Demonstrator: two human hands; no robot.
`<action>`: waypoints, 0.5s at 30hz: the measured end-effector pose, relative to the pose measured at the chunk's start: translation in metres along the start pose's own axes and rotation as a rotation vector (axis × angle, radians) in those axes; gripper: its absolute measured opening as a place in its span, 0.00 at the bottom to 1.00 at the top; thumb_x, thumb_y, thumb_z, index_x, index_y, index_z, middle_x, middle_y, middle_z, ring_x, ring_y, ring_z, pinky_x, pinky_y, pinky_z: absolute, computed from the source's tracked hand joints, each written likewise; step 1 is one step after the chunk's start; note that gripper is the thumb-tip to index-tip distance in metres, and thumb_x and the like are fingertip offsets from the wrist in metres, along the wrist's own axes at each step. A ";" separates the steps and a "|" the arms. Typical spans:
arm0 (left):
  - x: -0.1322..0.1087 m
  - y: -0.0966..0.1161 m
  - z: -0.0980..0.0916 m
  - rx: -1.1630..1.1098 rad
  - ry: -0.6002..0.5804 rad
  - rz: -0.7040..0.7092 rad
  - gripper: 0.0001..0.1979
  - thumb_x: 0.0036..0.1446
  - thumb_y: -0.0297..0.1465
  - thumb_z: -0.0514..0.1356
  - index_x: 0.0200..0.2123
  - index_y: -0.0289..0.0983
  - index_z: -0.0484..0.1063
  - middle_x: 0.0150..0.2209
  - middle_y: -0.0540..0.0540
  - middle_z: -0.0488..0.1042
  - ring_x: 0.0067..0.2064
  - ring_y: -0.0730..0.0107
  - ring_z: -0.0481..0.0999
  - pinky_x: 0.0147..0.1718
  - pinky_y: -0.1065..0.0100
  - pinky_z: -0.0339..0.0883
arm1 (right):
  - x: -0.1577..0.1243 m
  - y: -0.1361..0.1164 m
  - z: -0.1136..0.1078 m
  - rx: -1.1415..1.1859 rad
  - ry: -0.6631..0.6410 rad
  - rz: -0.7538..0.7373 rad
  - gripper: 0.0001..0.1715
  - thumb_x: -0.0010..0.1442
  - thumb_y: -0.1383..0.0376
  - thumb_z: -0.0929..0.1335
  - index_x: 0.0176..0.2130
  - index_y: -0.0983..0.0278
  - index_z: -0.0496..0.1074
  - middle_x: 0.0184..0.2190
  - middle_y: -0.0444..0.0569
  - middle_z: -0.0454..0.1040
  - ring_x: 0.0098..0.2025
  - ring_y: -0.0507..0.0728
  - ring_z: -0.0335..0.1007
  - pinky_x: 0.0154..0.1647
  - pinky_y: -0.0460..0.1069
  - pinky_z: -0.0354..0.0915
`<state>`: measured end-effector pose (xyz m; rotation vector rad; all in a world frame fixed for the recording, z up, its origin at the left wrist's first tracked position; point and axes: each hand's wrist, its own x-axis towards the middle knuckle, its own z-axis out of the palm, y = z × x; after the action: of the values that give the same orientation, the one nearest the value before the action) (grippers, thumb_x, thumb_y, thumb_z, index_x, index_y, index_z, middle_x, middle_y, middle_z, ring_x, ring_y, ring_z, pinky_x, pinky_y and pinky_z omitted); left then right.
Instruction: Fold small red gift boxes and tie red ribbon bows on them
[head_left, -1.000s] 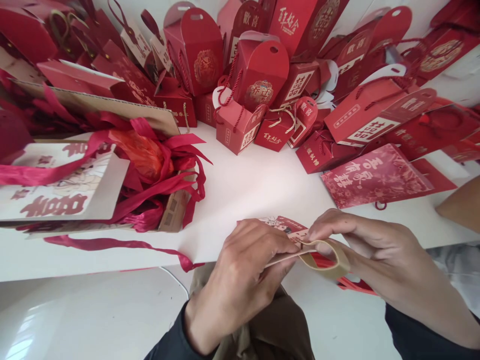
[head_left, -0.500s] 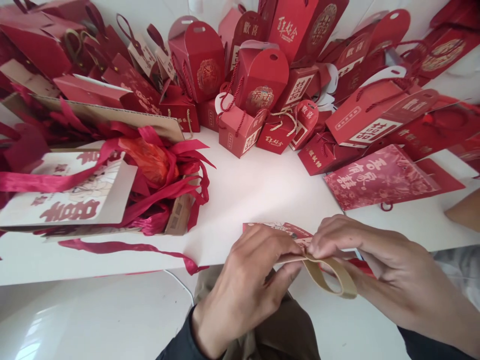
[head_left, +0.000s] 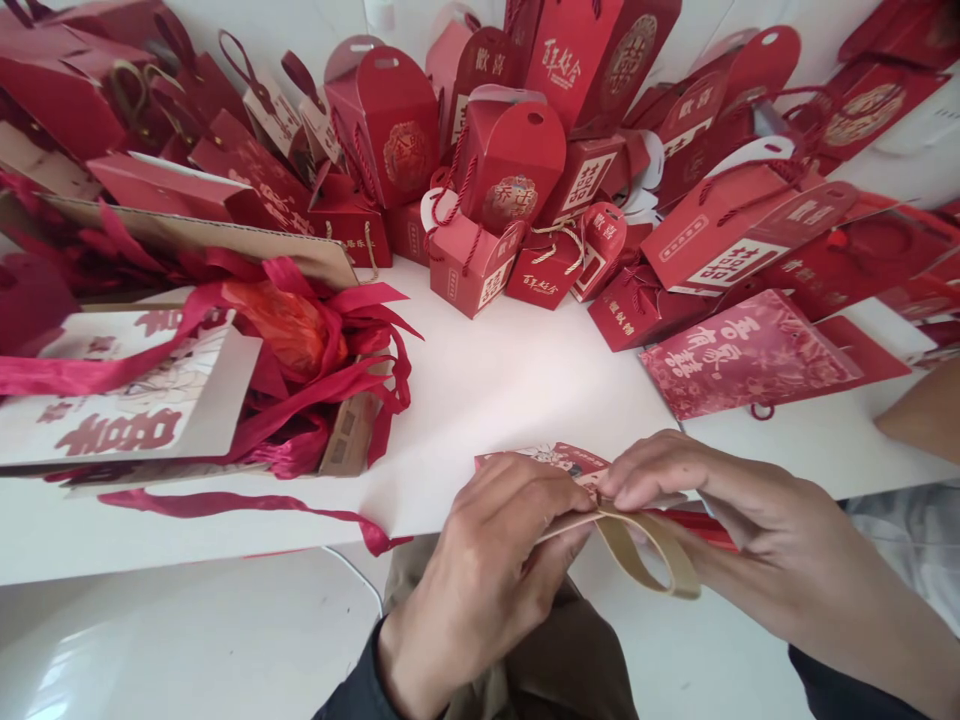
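At the table's front edge I hold a red printed gift box [head_left: 551, 457] with a gold-tan ribbon loop handle [head_left: 681, 575] pointing towards me. My left hand [head_left: 499, 545] is closed on the box's top edge, thumb below and fingers above. My right hand [head_left: 720, 510] pinches the same edge beside the base of the loop, its fingertips close to those of the left. Most of the box lies hidden behind both hands, and I cannot make out what the fingertips press on there.
An open cardboard box [head_left: 341, 440] of dark red ribbons and a white printed carton [head_left: 210, 400] stands at left. Several red gift boxes [head_left: 514, 160] line the back of the white table [head_left: 480, 380]. A flat red printed bag [head_left: 750, 355] lies right, near another person's arm [head_left: 922, 410].
The whole view has shifted slightly, so things appear a little further left. Both hands keep their hold on the box edge, with only slight finger movement.
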<state>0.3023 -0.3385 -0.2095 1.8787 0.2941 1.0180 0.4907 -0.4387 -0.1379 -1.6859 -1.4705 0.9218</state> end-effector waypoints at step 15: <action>0.000 -0.001 0.000 -0.011 -0.004 -0.034 0.08 0.63 0.24 0.63 0.45 0.38 0.72 0.38 0.47 0.77 0.41 0.69 0.75 0.43 0.65 0.71 | -0.001 -0.004 0.005 0.132 0.003 0.081 0.10 0.62 0.60 0.75 0.45 0.49 0.76 0.43 0.44 0.78 0.48 0.58 0.78 0.50 0.48 0.75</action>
<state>0.3021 -0.3381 -0.2104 1.8596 0.3162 0.9914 0.4845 -0.4390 -0.1372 -1.6594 -1.3175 1.0363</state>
